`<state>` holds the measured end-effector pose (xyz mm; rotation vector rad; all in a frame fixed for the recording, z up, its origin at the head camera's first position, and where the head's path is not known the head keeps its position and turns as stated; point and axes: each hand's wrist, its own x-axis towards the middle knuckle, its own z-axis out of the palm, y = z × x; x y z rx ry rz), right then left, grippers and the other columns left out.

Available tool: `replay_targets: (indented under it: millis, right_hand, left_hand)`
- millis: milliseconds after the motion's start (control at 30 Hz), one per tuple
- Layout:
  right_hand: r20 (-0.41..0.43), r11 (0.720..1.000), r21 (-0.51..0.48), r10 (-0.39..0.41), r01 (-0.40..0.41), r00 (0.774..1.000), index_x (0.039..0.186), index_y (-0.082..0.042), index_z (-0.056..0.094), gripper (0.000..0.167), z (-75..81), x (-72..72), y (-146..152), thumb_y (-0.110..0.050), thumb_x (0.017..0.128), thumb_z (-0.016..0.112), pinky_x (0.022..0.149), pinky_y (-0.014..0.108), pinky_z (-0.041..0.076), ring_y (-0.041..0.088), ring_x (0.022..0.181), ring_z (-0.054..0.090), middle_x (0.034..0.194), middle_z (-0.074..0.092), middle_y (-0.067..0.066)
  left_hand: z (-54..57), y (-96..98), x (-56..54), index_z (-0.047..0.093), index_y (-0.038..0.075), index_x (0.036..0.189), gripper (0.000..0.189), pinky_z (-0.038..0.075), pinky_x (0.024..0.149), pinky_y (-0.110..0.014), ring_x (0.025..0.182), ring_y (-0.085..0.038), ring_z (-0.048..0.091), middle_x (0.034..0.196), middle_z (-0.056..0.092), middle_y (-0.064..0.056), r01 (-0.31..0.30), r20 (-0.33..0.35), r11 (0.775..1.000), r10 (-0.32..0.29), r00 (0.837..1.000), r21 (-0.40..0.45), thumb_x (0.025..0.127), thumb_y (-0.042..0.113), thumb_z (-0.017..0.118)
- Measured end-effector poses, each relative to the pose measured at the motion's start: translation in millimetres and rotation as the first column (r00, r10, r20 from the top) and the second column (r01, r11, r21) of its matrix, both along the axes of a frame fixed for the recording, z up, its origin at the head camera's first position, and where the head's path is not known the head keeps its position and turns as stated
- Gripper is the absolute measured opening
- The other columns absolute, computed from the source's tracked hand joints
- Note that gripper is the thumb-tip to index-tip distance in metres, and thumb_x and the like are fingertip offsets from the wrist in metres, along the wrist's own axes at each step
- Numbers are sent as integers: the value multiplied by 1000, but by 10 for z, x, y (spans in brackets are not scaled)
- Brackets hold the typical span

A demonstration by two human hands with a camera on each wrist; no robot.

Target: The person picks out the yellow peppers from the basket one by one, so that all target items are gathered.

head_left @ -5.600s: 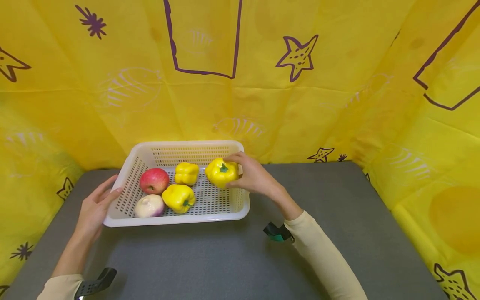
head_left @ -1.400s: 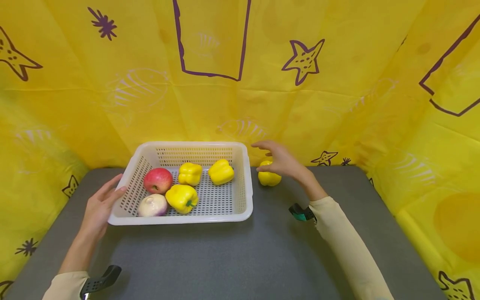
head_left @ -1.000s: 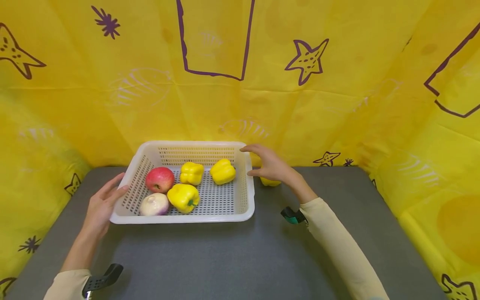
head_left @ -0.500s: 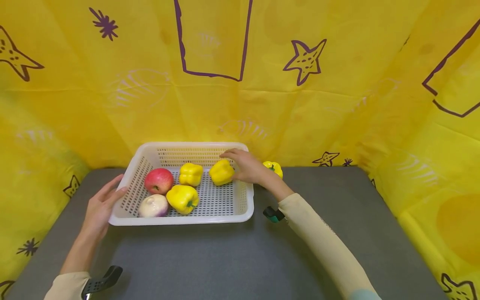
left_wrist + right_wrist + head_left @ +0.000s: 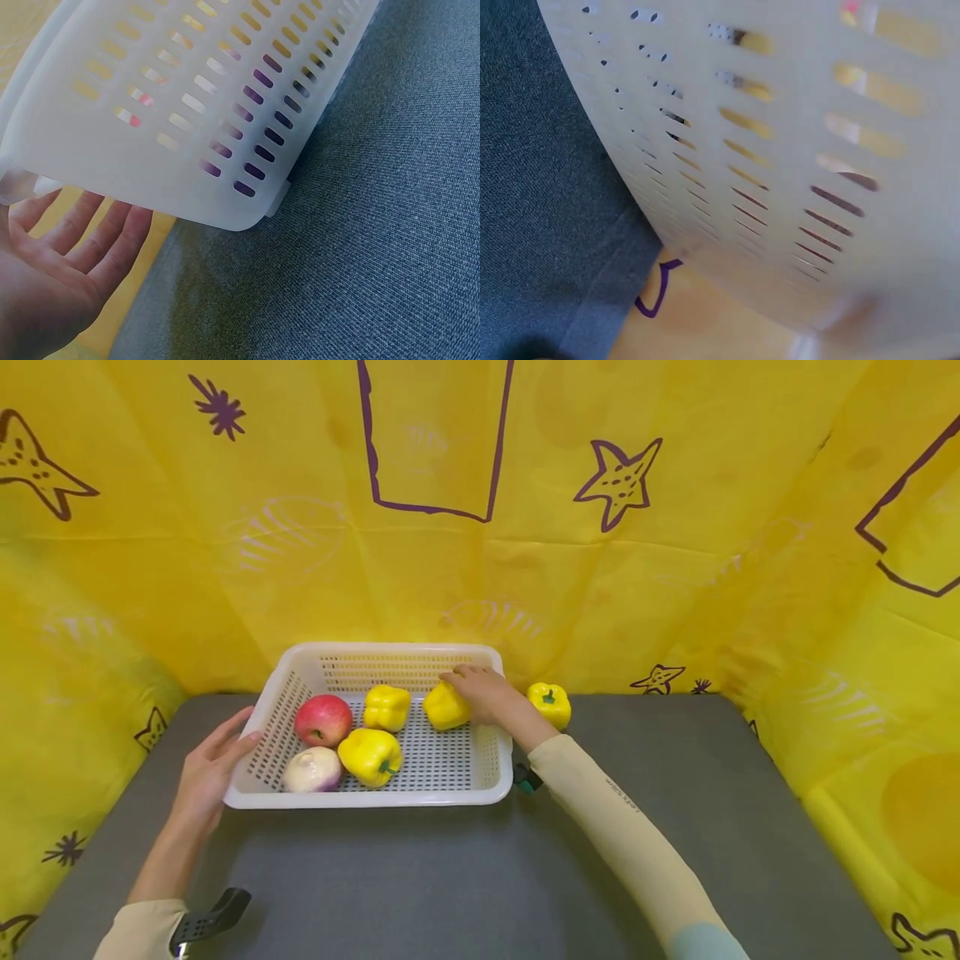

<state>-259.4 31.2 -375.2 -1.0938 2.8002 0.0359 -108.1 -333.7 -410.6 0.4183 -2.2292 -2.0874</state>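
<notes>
My left hand holds the left end of a white plastic basket, its thumb over the rim. In the left wrist view its fingers lie outside the wall. My right hand reaches over the basket's right end, its fingers curled over the top and right side of a yellow bell pepper; the thumb is hidden. In the basket's left half are a red apple, a white-and-purple turnip and two more yellow peppers, one behind and one in front.
Another yellow bell pepper stands on the grey table, just right of the basket and behind my right forearm. Yellow cloth with purple drawings hangs around the back and sides of the table.
The yellow pepper my right hand held over the basket's right end now stands on the table. That hand has come back left onto another pepper. My left hand stays on the basket.
</notes>
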Motion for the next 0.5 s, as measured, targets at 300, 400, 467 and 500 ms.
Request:
replay_targets:
  millis: [300,400,467,500]
  right_hand:
    - [16,998,56,-16,15,1000,154,-17,28,79,-70,-98,-89,-7,88,70,105,43,41,27,132,46,149,43,7]
    - [19,999,43,-23,22,1000,153,-14,28,79,-85,-112,-91,-9,87,71,106,43,40,26,132,47,148,45,9]
    - [23,1000,19,-21,21,1000,153,-11,27,82,-88,-118,-85,-15,85,74,105,42,41,27,129,50,144,49,11]
    - [26,1000,1,-18,18,1000,152,-10,26,84,-86,-117,-80,-20,85,75,104,42,42,27,126,52,142,52,12]
  left_hand:
    - [0,20,-19,37,26,153,66,57,62,-24,80,2,66,98,59,27,-5,13,999,5,1000,-49,94,37,66]
    - [0,20,-28,36,25,153,67,57,62,-24,79,2,65,98,59,28,-9,23,999,11,1000,-54,94,36,65]
    - [-3,17,-28,36,24,153,65,57,61,-24,79,2,65,96,59,28,-12,20,999,13,1000,-41,95,34,64]
    - [-4,14,-27,36,24,153,65,57,61,-24,78,1,66,95,61,28,-15,18,1000,15,1000,-24,95,32,64]
